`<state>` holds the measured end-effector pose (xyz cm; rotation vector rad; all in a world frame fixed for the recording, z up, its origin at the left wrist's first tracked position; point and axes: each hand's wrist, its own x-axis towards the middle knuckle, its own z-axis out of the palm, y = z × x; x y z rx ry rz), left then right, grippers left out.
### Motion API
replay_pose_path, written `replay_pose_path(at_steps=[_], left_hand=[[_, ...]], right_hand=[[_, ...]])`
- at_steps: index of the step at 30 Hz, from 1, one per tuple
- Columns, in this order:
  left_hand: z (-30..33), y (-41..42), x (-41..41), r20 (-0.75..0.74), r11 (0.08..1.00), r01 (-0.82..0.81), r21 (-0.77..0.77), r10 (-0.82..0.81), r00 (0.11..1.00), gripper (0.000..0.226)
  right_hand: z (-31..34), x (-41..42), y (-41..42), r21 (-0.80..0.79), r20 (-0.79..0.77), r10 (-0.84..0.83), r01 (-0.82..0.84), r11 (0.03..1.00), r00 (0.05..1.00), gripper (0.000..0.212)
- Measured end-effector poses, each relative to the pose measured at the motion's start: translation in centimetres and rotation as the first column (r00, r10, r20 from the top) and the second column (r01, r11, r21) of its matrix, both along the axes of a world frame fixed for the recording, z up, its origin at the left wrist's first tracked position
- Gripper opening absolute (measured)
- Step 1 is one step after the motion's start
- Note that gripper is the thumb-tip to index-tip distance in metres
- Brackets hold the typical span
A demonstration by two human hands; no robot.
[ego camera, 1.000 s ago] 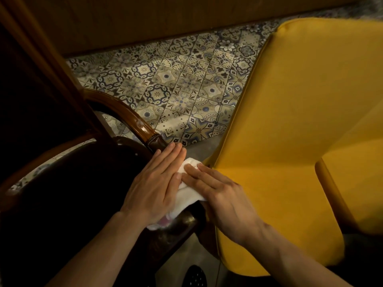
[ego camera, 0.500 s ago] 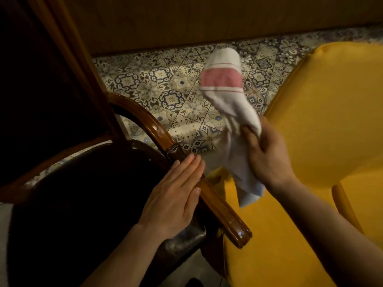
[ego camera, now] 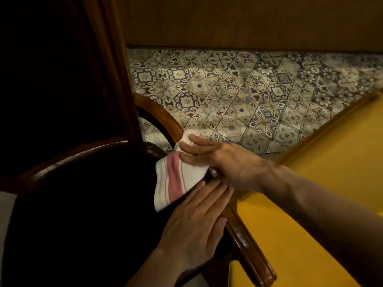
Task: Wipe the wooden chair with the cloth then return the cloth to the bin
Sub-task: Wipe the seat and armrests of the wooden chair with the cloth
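The wooden chair (ego camera: 246,237) fills the left side, with a dark seat, a tall dark back and a glossy brown armrest running from the centre to the lower right. A white cloth with a pink stripe (ego camera: 176,177) is draped over the armrest's curved upper part and hangs onto the seat. My right hand (ego camera: 223,164) presses flat on the cloth's top, fingers extended toward the left. My left hand (ego camera: 196,226) lies flat on the seat edge beside the armrest, fingertips just below the cloth. No bin is in view.
A yellow upholstered chair (ego camera: 323,193) stands close on the right, almost touching the armrest. Patterned floor tiles (ego camera: 248,96) spread behind, ending at a brown wooden wall panel (ego camera: 248,21) at the top.
One second ago both hands pressed the cloth on the armrest. My right hand then lifted the cloth into the air, and has now laid it back down higher up the armrest. My left hand stayed put.
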<state>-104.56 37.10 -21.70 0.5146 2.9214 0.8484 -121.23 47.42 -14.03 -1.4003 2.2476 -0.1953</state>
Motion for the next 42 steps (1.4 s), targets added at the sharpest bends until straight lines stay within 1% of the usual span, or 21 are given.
replay_pose_path(at_steps=[2,5,7,11,15,18,21,23,27,31,35,39,42], left_hand=[[-0.1,0.1,-0.1,-0.008,1.000,0.017,0.026,-0.017,1.000,0.056],[-0.4,0.1,-0.3,-0.016,0.998,0.011,0.062,-0.010,1.000,0.056],[-0.6,0.0,-0.3,-0.013,0.997,0.014,0.081,-0.013,1.000,0.056],[-0.8,-0.1,-0.4,-0.015,0.996,0.031,0.078,-0.030,0.999,0.055],[-1.1,-0.1,-0.3,-0.010,0.998,0.032,0.059,-0.031,0.999,0.055],[-0.9,-0.1,-0.3,-0.001,0.998,0.037,0.047,-0.037,0.999,0.053],[-0.6,-0.4,-0.2,0.001,0.999,0.044,-0.011,-0.044,0.999,0.054],[-0.2,-0.5,-0.3,0.004,0.999,0.032,-0.032,-0.032,0.999,0.055],[0.5,-0.4,-0.2,0.014,1.000,0.019,-0.010,-0.019,1.000,0.054],[0.8,-0.5,-0.2,0.050,1.000,0.014,-0.021,-0.013,0.999,0.054],[1.4,-0.3,-0.1,0.073,0.999,-0.005,-0.042,0.009,0.997,0.056],[2.1,-0.2,0.2,0.073,0.999,-0.053,-0.003,0.053,0.996,0.061],[2.5,-0.3,0.2,0.040,0.998,-0.056,0.008,0.056,0.998,0.061]], right_hand=[[-0.3,-1.0,-1.4,-0.029,-0.031,-0.020,0.019,0.999,0.999,0.092],[-0.9,-3.0,-4.9,-0.070,-0.082,-0.070,0.064,0.995,0.994,0.087],[-1.2,-4.4,-7.2,-0.091,-0.078,-0.117,0.110,0.990,0.990,0.083],[-2.0,-6.2,-10.2,-0.042,-0.054,-0.228,0.226,0.973,0.972,0.078],[-2.8,-6.0,-10.8,-0.034,-0.057,-0.240,0.238,0.971,0.969,0.074],[-2.6,-5.2,-10.4,-0.075,-0.100,-0.236,0.229,0.970,0.967,0.075],[-2.2,-4.0,-9.0,-0.091,-0.136,-0.227,0.216,0.972,0.964,0.071],[-2.0,-2.9,-7.6,-0.080,-0.130,-0.217,0.208,0.975,0.967,0.074],[-1.4,-1.0,-4.9,-0.101,-0.105,-0.231,0.221,0.970,0.967,0.081],[-1.0,0.4,-3.0,-0.039,-0.102,-0.223,0.220,0.975,0.969,0.083],[-0.3,1.7,-1.4,0.014,-0.099,-0.194,0.196,0.981,0.976,0.072],[-0.4,2.4,-0.3,0.097,-0.061,-0.248,0.253,0.963,0.967,0.061],[-0.4,2.6,-0.2,0.115,-0.050,-0.264,0.268,0.957,0.963,0.060]])
